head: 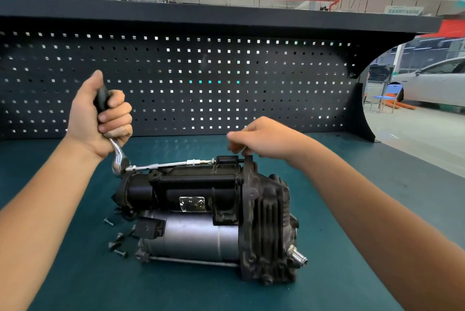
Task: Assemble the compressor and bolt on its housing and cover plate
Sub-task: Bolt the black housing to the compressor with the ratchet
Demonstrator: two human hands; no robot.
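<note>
Grimy black-and-silver finned compressor (208, 221)

— Where is the tabletop (75, 273) open?
— Left, right and in front of the compressor (201, 210), which fills the middle.
— And behind it?
— A strip of tabletop, then the pegboard (226, 84) walls off the back, with a shelf (201, 13) overhanging.
— Over the top?
— Blocked. The ratchet (117, 159) and its extension run along the rear top edge, the left hand (100, 117) gripping the handle, the right hand (264, 138) at the right end. Loose bolts (118, 242) lie just beside the front left corner.
</note>
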